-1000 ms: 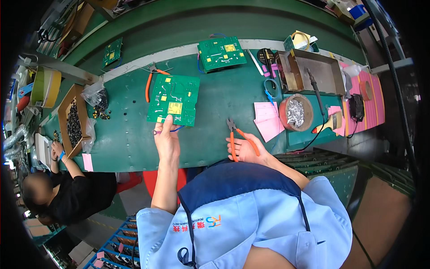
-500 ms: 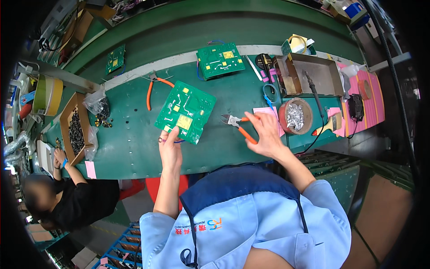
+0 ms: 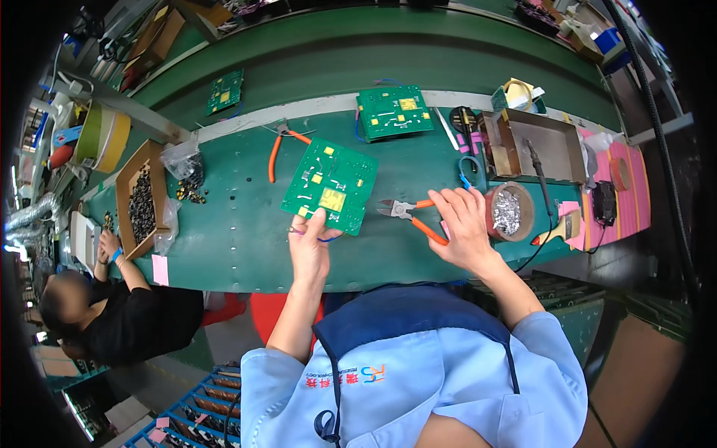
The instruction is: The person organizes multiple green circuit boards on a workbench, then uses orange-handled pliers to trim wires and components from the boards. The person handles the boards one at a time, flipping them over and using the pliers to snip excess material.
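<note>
My left hand (image 3: 308,252) grips a green circuit board (image 3: 345,168) by its near edge, thumb on top. The board is tilted above the bench, its face dotted with yellow patches and solder points. A blue wire shows under its near edge. In my right hand (image 3: 469,235) is a pair of diagonal cutters (image 3: 401,210) with orange handles. Their handles are spread and the jaws point left toward the board, apart from it. Beyond the board a second pair of orange-handled pliers (image 3: 275,155) lies on the bench.
More circuit boards (image 3: 396,112) lie at the back. On the right are a round tub of metal clippings (image 3: 532,213), a metal tray (image 3: 549,142), a soldering iron (image 3: 536,160) and a brush (image 3: 562,226). A carton of black parts (image 3: 155,160) and a co-worker (image 3: 142,321) are at left.
The whole view has shifted, so the bench appears farther right. My right hand and the cutters have come slightly nearer to me; the board stays in my left hand.
</note>
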Demonstrator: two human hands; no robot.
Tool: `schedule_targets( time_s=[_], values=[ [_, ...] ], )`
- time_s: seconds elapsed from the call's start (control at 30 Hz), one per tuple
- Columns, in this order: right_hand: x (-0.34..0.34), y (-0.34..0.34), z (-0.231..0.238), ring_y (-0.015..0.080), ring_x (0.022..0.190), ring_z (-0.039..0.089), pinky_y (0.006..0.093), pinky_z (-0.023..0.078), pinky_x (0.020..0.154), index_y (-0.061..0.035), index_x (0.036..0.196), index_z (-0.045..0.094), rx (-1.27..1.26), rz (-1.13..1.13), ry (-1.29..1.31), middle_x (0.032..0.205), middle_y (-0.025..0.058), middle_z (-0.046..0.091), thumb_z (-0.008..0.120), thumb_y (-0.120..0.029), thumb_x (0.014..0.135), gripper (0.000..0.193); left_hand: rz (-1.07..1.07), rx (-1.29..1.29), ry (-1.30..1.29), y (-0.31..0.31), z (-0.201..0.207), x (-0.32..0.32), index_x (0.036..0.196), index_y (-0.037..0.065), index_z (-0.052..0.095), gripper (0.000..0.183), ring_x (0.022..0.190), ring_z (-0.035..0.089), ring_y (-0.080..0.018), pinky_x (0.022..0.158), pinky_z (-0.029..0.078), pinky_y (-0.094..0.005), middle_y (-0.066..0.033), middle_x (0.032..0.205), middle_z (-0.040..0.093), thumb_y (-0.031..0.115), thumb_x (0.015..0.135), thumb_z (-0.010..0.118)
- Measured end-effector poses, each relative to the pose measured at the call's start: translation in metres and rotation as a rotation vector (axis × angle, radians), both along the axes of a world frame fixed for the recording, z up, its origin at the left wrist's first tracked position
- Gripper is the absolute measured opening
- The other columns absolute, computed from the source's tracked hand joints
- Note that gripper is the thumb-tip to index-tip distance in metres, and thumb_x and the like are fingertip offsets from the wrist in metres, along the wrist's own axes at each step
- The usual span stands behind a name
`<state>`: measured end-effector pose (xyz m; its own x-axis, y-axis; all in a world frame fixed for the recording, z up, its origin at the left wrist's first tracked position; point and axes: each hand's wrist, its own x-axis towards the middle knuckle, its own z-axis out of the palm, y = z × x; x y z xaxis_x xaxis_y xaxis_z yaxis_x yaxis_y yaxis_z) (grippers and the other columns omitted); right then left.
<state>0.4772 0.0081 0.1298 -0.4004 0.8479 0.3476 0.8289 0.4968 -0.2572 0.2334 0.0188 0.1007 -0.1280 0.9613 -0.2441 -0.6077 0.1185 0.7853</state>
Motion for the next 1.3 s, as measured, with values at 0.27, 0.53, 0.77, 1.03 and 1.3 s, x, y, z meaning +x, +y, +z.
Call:
schedule_targets(
  time_s=[0.27, 0.53, 0.77, 1.03, 1.3],
  values=[
    [-0.021, 0.008, 0.002, 0.0272, 0.093, 0.042, 0.039, 0.031, 0.075, -0.0091, 0.112, 0.047, -0.077, 0.051, 0.041, 0.098, 0.0133, 0.043, 0.069, -0.014, 0.05, 0.066, 0.006, 0.026, 0.029, -0.002, 0.006, 0.003, 0.1, 0.003, 0.048, 0.02, 0.077, 0.059, -0.0143, 0.057, 0.051, -0.0251, -0.0075, 0.092, 0.058, 0.01, 0.081, 0.052],
    [-0.023, 0.011, -0.002, 0.0249, 0.084, 0.046, 0.0369, 0.036, 0.072, -0.009, 0.11, 0.048, -0.077, 0.067, -0.015, 0.09, 0.0104, 0.046, 0.067, -0.009, 0.051, 0.062, 0.036, 0.01, 0.031, -0.004, 0.003, 0.006, 0.1, 0.005, 0.048, 0.02, 0.077, 0.059, -0.014, 0.055, 0.051, -0.0251, -0.0068, 0.092, 0.058, 0.008, 0.081, 0.052],
    [-0.024, 0.012, -0.016, 0.0249, 0.069, 0.051, 0.0347, 0.043, 0.058, -0.0078, 0.103, 0.051, -0.185, 0.057, 0.049, 0.078, 0.0092, 0.048, 0.066, -0.008, 0.054, 0.052, 0.022, 0.012, 0.04, -0.002, 0.005, 0.004, 0.1, 0.004, 0.047, 0.02, 0.077, 0.059, -0.0145, 0.054, 0.052, -0.0245, -0.0071, 0.092, 0.058, 0.007, 0.081, 0.052],
    [-0.008, 0.017, -0.019, 0.0143, 0.065, 0.05, 0.0271, 0.042, 0.056, -0.006, 0.111, 0.046, -1.108, -0.033, 1.077, 0.08, 0.0049, 0.05, 0.063, -0.008, 0.066, 0.048, -0.005, -0.006, 0.043, -0.001, -0.001, 0.004, 0.1, 0.002, 0.045, 0.022, 0.077, 0.059, -0.014, 0.055, 0.05, -0.0239, -0.0077, 0.093, 0.057, 0.009, 0.08, 0.053],
    [-0.033, 0.022, 0.003, 0.0291, 0.09, 0.043, 0.0385, 0.031, 0.078, -0.0054, 0.108, 0.046, -0.126, -0.017, 0.113, 0.094, 0.0127, 0.045, 0.063, -0.003, 0.052, 0.059, -0.024, -0.029, 0.111, -0.004, 0.0, 0.007, 0.099, 0.002, 0.047, 0.02, 0.076, 0.058, -0.0126, 0.056, 0.049, -0.0239, -0.0073, 0.091, 0.058, 0.008, 0.081, 0.052]
  ],
)
